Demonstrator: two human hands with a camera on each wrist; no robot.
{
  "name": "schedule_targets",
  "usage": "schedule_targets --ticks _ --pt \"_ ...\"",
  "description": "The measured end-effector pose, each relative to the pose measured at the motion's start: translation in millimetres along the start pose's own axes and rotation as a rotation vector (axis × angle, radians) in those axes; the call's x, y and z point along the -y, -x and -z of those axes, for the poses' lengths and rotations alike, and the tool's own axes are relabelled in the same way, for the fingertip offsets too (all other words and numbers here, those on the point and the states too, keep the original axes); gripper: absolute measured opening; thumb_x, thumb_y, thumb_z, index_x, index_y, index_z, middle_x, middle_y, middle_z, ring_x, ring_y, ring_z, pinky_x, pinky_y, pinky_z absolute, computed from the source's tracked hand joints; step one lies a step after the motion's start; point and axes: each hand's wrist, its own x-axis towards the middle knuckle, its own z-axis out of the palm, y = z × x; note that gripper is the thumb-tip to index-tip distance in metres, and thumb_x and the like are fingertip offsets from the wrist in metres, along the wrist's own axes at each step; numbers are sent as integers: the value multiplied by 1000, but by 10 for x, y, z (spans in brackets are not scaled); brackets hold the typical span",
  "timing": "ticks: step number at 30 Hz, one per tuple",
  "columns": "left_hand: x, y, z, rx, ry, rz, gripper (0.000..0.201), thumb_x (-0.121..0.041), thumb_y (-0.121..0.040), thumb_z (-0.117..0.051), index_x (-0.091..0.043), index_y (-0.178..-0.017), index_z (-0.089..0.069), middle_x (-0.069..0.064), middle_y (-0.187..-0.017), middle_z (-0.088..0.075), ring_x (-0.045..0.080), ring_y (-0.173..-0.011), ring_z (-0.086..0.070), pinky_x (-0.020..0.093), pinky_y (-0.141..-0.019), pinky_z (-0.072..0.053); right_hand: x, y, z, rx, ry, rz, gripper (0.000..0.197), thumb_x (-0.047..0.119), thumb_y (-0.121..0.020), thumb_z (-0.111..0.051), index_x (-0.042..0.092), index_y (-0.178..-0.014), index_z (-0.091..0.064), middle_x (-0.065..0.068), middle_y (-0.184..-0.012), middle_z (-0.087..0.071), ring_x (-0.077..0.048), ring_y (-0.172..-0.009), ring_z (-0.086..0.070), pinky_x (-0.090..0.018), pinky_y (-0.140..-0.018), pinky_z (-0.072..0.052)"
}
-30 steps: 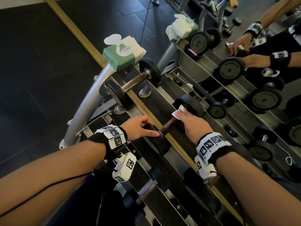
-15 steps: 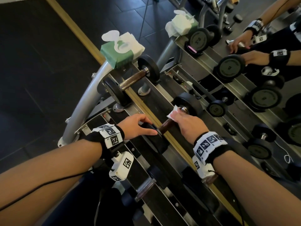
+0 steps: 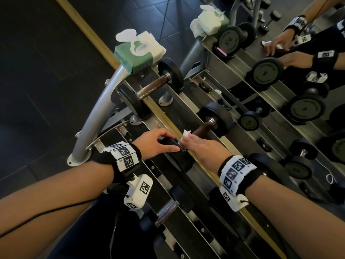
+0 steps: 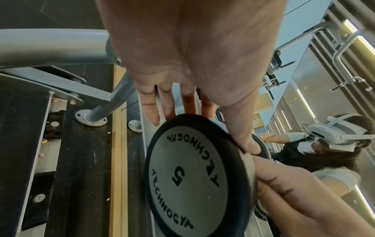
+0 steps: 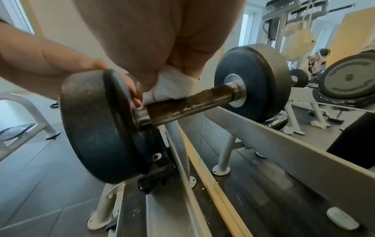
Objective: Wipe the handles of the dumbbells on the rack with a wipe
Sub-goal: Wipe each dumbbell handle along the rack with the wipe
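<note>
A dumbbell (image 3: pixel 203 128) is seen resting across the top rails of the rack (image 3: pixel 104 101), directly against a wall mirror. Its near weight plate (image 4: pixel 194 176), marked with a 5 in the left wrist view, is held by the left hand (image 3: pixel 156 143): the thumb is laid over the rim on one side and the fingers (image 4: pixel 162 105) are curved over the top edge behind it.

A white wipe (image 5: pixel 172 86) is bunched in the right hand (image 3: pixel 203 146), whose fingers are curled round it. The wipe is pressed onto the dumbbell's handle (image 5: pixel 192 104) at the end nearest the held plate, close beside the collar. The rest of the handle, brown and rough-looking, is left exposed up to the far plate (image 5: pixel 253 80).

A second dumbbell (image 3: pixel 149 88) is recorded on the same rails, further along and apart from both hands; its handle is uncovered. A green packet of wipes (image 3: pixel 138 51), with white sheets standing out of its top, is set on the end of the rack just beyond that dumbbell. Smaller dumbbells are noted on the lower tier (image 3: pixel 168 208). Marker bands are worn on both wrists.
</note>
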Motion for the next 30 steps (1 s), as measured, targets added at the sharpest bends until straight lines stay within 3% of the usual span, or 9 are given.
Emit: schedule_targets --ticks 3,7,11,14,17,19,22,26,30 --pt "36 30 4 16 37 1 47 -49 -81 -71 -38 -124 -58 -12 -124 -56 7 -111 -54 33 -98 -46 -76 -25 93 -50 -42 -43 65 4 -91 -57 29 -146 -33 0 -153 -38 -20 -115 -64 -40 -98 -54" --pt "25 26 27 29 64 20 45 -48 -81 -72 -40 -122 -59 -16 -118 -55 1 -104 -54 28 -90 -45 -304 -30 231 -153 -84 -225 49 6 -95 -50 29 -138 -41 -1 -134 -53 -22 -103 -68 -41 -94 -55" --pt "7 14 52 36 65 35 43 -48 -79 -74 -41 -119 -60 -17 -112 -56 4 -100 -57 29 -86 -49 -136 50 87 -73 -51 -69 61 5 -96 -52 28 -149 -33 -1 -157 -31 -21 -123 -59 -38 -104 -48" --pt "-15 -1 73 32 22 33 45 -50 -77 -75 -39 -119 -61 -14 -114 -58 6 -97 -59 32 -86 -52 -3 84 43 42 11 6 75 2 -93 -54 31 -154 -23 6 -163 -20 -18 -134 -49 -38 -107 -46" --pt "-46 -25 106 46 9 48 46 -51 -75 -76 -37 -118 -63 -13 -113 -59 6 -97 -59 31 -83 -53 -103 38 214 -17 59 -15 68 2 -93 -54 28 -149 -28 -1 -151 -38 -15 -103 -66 -34 -92 -56" --pt "-62 -31 120 43 0 54 44 -51 -75 -77 -38 -115 -65 -15 -108 -59 4 -95 -58 27 -78 -50 -236 7 344 -66 2 -164 55 5 -95 -50 27 -144 -35 -3 -140 -48 -16 -93 -65 -38 -90 -55" --pt "-62 -30 125 37 -5 52 43 -49 -75 -78 -37 -114 -65 -16 -105 -60 4 -96 -57 27 -80 -48 -236 -5 321 -92 22 -239 52 7 -96 -51 24 -143 -37 -5 -148 -41 -23 -106 -66 -41 -94 -54" --pt "-65 -29 124 41 -25 49 42 -49 -76 -76 -38 -114 -64 -14 -108 -60 4 -97 -57 30 -86 -48 46 83 89 22 33 5 68 5 -94 -54 22 -153 -27 -4 -160 -26 -21 -139 -43 -41 -108 -46" --pt "-61 -41 128 54 -40 57 45 -50 -76 -76 -37 -117 -64 -11 -113 -61 7 -103 -57 35 -94 -47 -55 54 249 -71 -11 -58 63 4 -93 -56 29 -146 -33 -2 -149 -41 -17 -111 -65 -36 -95 -55"
